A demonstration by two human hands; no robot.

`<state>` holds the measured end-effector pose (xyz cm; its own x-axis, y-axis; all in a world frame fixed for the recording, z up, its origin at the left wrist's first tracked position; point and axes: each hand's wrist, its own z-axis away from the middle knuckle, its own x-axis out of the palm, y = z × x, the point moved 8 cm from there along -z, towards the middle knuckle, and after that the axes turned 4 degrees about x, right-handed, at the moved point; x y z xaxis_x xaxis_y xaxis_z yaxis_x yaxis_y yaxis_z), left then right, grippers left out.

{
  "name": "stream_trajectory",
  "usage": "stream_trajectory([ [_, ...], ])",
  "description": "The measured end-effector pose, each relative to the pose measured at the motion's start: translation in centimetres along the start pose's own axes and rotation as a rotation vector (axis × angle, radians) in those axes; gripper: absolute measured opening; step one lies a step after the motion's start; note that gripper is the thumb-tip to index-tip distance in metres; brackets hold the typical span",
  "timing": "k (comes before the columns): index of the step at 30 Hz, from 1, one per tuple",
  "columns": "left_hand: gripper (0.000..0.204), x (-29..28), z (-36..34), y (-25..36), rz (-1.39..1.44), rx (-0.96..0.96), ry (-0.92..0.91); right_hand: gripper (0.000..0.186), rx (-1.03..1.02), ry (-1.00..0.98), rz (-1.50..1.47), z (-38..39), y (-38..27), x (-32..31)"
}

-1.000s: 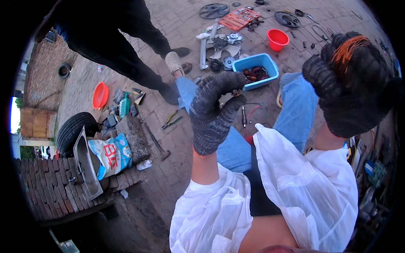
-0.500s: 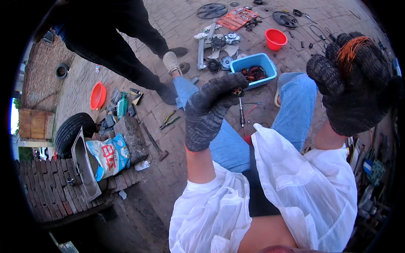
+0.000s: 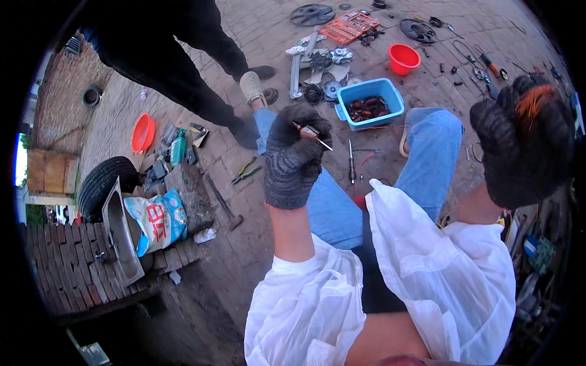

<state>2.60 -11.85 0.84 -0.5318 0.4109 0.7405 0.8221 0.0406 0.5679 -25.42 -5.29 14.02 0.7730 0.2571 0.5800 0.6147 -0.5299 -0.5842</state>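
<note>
Both my hands wear dark grey knitted gloves. My left hand [image 3: 294, 165] is raised above my left knee, its fingers closed around a small reddish-brown part with a shiny metal pin [image 3: 312, 133] sticking out. My right hand [image 3: 526, 152], up at the right side, is closed round a bundle of fine copper wire [image 3: 536, 104]; its strands fan out at the top. Between my legs a screwdriver [image 3: 351, 163] lies on the paving. Ahead of my knees stands a light blue basin [image 3: 371, 87] holding copper-coloured scraps.
A red bowl [image 3: 404, 59], an orange tool case [image 3: 349, 27] and metal motor parts [image 3: 329, 61] lie beyond the basin. A person in dark trousers [image 3: 183, 73] stands at front left. To my left are pliers [image 3: 247, 172], a hammer [image 3: 226, 204], a tyre [image 3: 108, 186] and a metal sink [image 3: 116, 235].
My left hand has turned and shifted slightly left, bringing the small part and its pin into view. My right hand has moved a little right and down with the copper wire.
</note>
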Motion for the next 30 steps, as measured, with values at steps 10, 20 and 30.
stream_trajectory([
  [10,0.052,0.8,0.2,-0.8,-0.293,-0.128,-0.047,0.068,-0.043,0.029,0.083,-2.5,-1.7,-1.5],
  [20,0.035,-2.7,-0.4,-0.2,0.003,-0.01,0.205,0.067,-0.013,0.021,0.096,-0.3,-1.8,-1.4],
  [30,0.054,-1.9,0.1,-0.4,-0.005,-0.057,0.004,0.065,-0.033,0.056,0.183,-4.5,-3.5,-3.3],
])
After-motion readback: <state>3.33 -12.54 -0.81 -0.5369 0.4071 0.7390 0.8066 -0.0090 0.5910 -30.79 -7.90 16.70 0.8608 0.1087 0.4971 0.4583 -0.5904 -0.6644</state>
